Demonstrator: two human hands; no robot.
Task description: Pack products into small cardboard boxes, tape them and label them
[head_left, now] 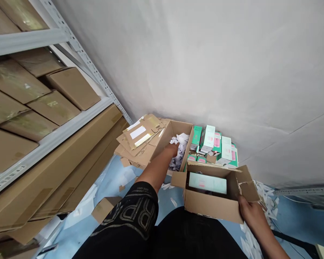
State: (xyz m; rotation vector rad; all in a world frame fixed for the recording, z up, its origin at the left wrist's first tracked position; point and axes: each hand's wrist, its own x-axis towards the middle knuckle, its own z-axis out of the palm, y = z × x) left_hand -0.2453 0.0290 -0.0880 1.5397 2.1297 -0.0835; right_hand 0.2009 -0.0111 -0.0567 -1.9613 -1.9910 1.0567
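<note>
My left hand (173, 149) reaches into a tall open cardboard box filled with crumpled white paper (180, 153). Its fingers look curled into the paper, their tips partly hidden. At the lower right, my right hand (248, 208) grips the right end of a smaller open carton (213, 205), thumb on the outer wall. Inside that carton lies a pale mint product box (207, 182) with a small pink mark. The carton's flaps stand out at both ends.
Flattened cardboard (140, 135) is stacked left of the paper-filled box. Several green and white product boxes (207, 138) stand by the wall. A metal shelf (94, 108) loaded with cartons rises at left. Paper scraps (268, 199) and a small carton (105, 208) lie on the blue floor.
</note>
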